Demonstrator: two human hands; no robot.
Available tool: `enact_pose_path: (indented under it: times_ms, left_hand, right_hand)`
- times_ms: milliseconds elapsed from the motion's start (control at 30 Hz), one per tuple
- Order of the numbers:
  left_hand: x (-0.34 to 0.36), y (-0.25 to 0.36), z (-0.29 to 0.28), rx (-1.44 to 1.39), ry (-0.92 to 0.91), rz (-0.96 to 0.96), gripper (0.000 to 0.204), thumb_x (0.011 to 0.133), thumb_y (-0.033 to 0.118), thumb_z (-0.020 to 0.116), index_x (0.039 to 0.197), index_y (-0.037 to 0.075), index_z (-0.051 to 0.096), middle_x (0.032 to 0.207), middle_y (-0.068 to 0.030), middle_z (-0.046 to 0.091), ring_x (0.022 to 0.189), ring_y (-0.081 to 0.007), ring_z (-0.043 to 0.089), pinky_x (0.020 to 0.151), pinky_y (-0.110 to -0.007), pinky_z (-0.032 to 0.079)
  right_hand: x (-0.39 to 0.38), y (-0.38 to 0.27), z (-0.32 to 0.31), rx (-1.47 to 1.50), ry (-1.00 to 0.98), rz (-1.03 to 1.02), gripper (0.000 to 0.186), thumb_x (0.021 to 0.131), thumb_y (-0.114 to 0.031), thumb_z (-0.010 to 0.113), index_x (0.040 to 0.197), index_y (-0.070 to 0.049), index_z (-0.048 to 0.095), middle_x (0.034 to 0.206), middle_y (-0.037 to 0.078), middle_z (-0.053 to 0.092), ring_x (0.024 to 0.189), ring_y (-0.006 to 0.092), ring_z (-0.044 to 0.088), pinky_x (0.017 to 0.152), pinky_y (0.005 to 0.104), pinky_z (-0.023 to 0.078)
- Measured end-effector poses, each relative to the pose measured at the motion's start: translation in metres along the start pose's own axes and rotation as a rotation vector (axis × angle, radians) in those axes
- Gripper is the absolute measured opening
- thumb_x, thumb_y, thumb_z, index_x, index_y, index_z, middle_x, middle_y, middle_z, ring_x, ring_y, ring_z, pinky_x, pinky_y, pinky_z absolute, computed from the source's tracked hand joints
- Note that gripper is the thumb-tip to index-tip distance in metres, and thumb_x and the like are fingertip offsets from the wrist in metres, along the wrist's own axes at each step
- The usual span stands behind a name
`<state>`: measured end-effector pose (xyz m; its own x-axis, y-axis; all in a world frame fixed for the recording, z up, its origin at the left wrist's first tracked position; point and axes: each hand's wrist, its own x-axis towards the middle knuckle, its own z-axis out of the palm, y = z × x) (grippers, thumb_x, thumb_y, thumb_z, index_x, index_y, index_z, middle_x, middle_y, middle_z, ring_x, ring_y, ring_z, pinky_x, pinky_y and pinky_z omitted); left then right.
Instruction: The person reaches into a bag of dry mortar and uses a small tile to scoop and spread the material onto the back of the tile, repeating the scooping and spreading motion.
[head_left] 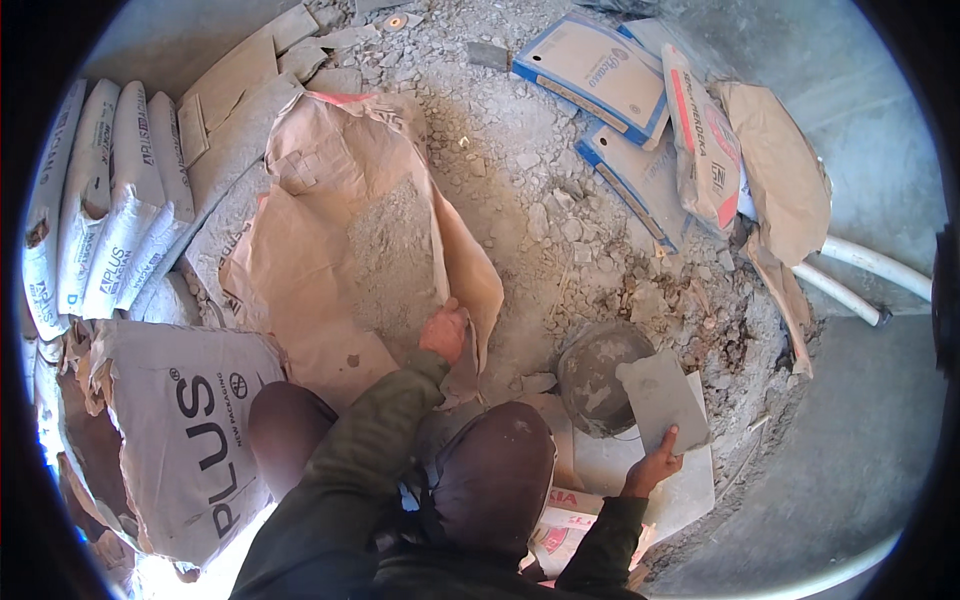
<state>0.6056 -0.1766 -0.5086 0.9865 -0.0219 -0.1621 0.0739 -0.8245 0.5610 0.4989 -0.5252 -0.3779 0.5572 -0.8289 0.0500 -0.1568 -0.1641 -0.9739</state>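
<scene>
A large brown paper sack (300,240) is spread out in front of my knees, with grey crumbly powder and grit (395,250) lying on it. My left hand (445,330) is closed on the sack's near right edge, where the paper stands up in a fold. Off to the right, my right hand (653,465) grips the lower end of a flat grey tile piece (660,398), its thumb lying on the face. Part of a round, dark, dusty bucket (603,375) shows beside the tile piece, which overlaps its right rim.
Several white filled bags (120,200) lean at the left, and a big grey bag (190,430) stands by my left knee. Cardboard tile boxes (595,75) and a crumpled cement sack (703,140) lie at the far right, near white pipes (870,268). Rubble (480,190) covers the floor.
</scene>
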Motion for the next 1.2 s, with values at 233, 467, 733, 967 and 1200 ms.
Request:
enact_pose_path:
  times_ms: [233,467,733,967,1200]
  left_hand:
    - [0.024,0.039,0.002,-0.081,-0.01,0.201,0.031,0.08,0.008,0.048,0.109,0.002,0.057,0.104,-0.0176,0.058,0.099,-0.0356,0.053,0.09,-0.04,0.043]
    - [0.073,0.007,0.004,-0.084,0.051,0.246,0.05,0.075,0.03,0.062,0.115,0.002,0.05,0.11,-0.0155,0.052,0.1,-0.0325,0.051,0.085,-0.04,0.044]
    - [0.204,-0.054,-0.154,0.812,0.368,0.225,0.056,0.084,0.019,0.044,0.139,0.019,0.031,0.143,-0.0007,0.03,0.132,-0.0283,0.025,0.101,-0.057,0.022]
    - [0.239,-0.085,-0.176,1.091,0.198,0.092,0.052,0.088,0.021,0.04,0.138,0.021,0.03,0.139,-0.0015,0.035,0.13,-0.028,0.028,0.102,-0.058,0.018]
    - [0.241,-0.114,-0.183,1.078,0.247,-0.008,0.026,0.087,0.02,0.042,0.107,0.015,0.058,0.111,-0.0036,0.052,0.108,-0.024,0.047,0.096,-0.049,0.026]
  right_hand:
    - [0.001,-0.016,-0.016,-0.069,0.048,0.013,0.044,0.085,-0.028,0.062,0.106,0.01,0.055,0.103,0.015,0.059,0.089,0.0199,0.056,0.083,0.033,0.043]
    - [-0.006,-0.021,-0.032,0.15,0.055,0.188,0.05,0.086,-0.029,0.061,0.117,0.008,0.048,0.114,0.013,0.055,0.101,0.0221,0.054,0.089,0.0352,0.042]
    - [-0.052,0.01,0.059,0.409,-0.405,0.442,0.043,0.087,-0.024,0.06,0.119,0.002,0.048,0.115,0.01,0.056,0.102,0.0211,0.056,0.09,0.0362,0.044]
    - [-0.09,0.081,0.175,0.362,-0.582,0.721,0.034,0.087,-0.02,0.06,0.114,0.0,0.053,0.108,0.007,0.059,0.096,0.0185,0.057,0.088,0.0338,0.044]
    - [-0.1,0.141,0.22,0.381,-0.594,0.842,0.034,0.087,-0.016,0.06,0.116,0.001,0.052,0.111,0.007,0.057,0.099,0.018,0.055,0.088,0.0335,0.043]
